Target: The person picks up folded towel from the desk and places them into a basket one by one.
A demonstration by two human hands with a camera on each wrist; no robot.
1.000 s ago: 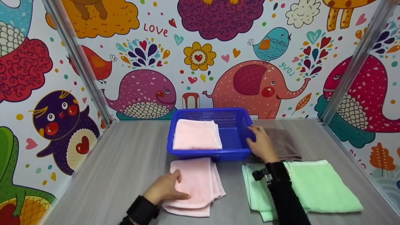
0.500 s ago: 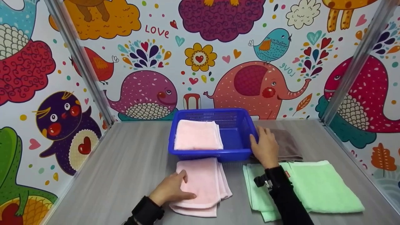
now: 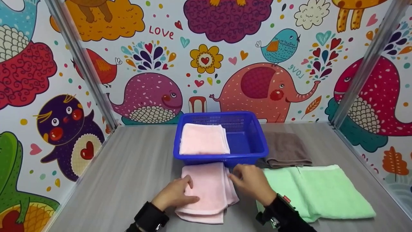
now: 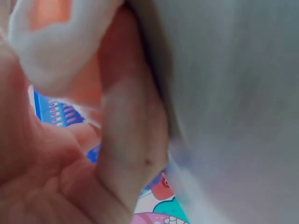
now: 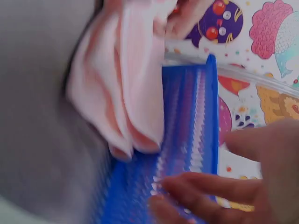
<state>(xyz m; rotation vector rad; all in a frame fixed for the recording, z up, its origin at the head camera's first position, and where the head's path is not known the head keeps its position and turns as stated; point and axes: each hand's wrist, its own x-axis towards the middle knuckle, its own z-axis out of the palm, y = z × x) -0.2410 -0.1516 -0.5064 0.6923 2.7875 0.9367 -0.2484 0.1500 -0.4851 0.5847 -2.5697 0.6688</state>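
Note:
A folded pink towel (image 3: pixel 207 190) lies on the table in front of the blue basket (image 3: pixel 248 158). My left hand (image 3: pixel 173 195) grips its left edge; in the left wrist view the white-pink fold (image 4: pixel 60 60) sits between the fingers. At the towel's right side, my right hand (image 3: pixel 252 183) hovers with fingers loosely bent and nothing in them. The right wrist view shows its fingers (image 5: pixel 205 186) apart from the layered pink cloth, over the basket's side wall (image 5: pixel 212 102). A second folded pink towel (image 3: pixel 204 138) rests inside the basket, on the left.
A green towel (image 3: pixel 334 193) is spread folded at the right front, close to my right wrist. Behind it lies a folded brown towel (image 3: pixel 286 149), right beside the basket. Patterned panels (image 3: pixel 145 96) with metal posts (image 3: pixel 87 71) enclose the table.
My right hand has left the basket's right rim and come forward and left to the pink towel. The left hand, basket and front pink towel shifted slightly right, then stayed put.

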